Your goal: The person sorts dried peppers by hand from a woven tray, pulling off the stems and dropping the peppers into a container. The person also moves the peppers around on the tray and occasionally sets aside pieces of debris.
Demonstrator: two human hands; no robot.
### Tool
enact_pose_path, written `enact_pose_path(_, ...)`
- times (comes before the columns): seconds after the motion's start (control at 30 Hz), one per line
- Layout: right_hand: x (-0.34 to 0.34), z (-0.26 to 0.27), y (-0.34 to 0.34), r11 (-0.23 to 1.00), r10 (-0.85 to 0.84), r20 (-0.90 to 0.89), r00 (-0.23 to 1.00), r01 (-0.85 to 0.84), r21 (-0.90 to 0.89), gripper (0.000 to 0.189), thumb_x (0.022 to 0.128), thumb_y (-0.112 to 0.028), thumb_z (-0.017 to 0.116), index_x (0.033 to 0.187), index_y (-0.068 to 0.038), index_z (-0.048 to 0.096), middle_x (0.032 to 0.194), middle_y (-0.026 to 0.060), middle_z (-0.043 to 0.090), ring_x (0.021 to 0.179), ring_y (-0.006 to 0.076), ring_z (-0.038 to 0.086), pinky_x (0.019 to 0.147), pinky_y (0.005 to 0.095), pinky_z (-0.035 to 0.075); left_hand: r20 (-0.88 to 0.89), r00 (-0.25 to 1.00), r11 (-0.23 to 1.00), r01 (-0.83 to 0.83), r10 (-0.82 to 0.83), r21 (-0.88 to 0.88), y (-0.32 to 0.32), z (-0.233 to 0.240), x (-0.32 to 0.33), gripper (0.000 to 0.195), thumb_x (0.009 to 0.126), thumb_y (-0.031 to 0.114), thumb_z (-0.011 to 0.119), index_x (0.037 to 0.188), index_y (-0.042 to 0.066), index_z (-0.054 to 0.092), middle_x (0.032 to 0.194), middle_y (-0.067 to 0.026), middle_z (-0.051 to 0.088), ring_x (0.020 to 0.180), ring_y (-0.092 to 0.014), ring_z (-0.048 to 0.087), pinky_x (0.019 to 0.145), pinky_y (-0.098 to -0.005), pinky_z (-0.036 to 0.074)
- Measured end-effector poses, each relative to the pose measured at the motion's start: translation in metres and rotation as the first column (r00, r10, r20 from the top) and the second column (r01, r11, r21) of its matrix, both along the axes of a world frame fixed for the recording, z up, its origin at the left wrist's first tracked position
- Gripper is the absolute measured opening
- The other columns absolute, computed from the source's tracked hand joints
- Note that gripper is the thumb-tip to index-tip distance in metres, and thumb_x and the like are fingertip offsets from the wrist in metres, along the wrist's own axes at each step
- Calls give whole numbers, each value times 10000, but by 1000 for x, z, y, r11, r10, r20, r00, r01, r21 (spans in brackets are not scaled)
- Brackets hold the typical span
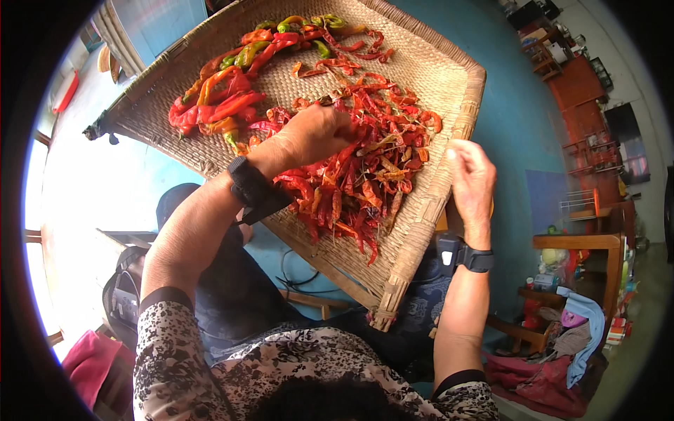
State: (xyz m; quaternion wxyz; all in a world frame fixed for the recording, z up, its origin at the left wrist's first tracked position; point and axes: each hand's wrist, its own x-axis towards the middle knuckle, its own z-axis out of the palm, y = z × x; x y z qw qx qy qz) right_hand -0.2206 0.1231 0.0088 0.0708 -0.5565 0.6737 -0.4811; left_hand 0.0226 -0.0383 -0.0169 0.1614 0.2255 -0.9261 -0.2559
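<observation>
A woven rectangular basket tray lies across the front of me, tilted in the view. A heap of dried red chili peppers covers its near right part, while fresher red, orange and green peppers form a curved band along its far left. My left hand is over the heap with its fingers bent down at the peppers; whether it grips one is hidden. My right hand is at the tray's right rim, thumb near the bent fingers, and no pepper shows plainly in it.
A wooden chair holding cloths and bags stands at the right. Farther off are reddish wooden furniture and a dark screen. A black backpack and a pink cloth lie at the left. A black cable crosses the blue floor under the tray.
</observation>
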Motion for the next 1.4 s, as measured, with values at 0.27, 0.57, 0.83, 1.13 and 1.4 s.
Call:
enact_pose_path(0.27,75,3,-37,904,293,335,896,-374,209,263,869,-242,673,889,18,642,681,32,621,640,85,575,582,246,458,-450,888,715,250,100,653,10,12,-19,115,911,125,624,978,52,566,822,14,618,783,-54,580,660,-213,499)
enact_pose_path(0.57,76,-11,-41,910,278,562,779,-401,106,259,890,-270,661,933,-16,631,722,-9,607,604,62,554,514,219,453,-553,828,722,328,90,609,19,12,-29,132,897,163,650,943,42,624,906,3,625,863,-71,568,765,-248,492)
enact_pose_path(0.83,7,7,-15,996,-70,142,987,77,-45,192,867,-171,649,739,-43,584,646,-22,576,558,65,519,498,245,416,-318,948,940,94,16,329,9,21,-21,373,941,375,560,1051,20,597,877,-98,645,816,-172,620,718,-332,505)
enact_pose_path(1.13,-51,9,31,852,-310,-493,813,468,236,302,861,-277,635,1074,-62,626,728,126,656,650,210,609,638,325,482,41,999,1000,3,-4,14,14,-13,-11,249,796,141,665,983,48,530,754,-131,632,680,-288,635,598,-391,500)
enact_pose_path(1.4,40,8,-17,936,237,292,926,-298,186,148,876,-142,641,908,1,663,720,-7,608,637,57,515,571,212,424,-362,927,770,156,103,619,8,11,-18,159,848,38,620,976,51,527,712,64,492,675,-29,457,601,-223,424)
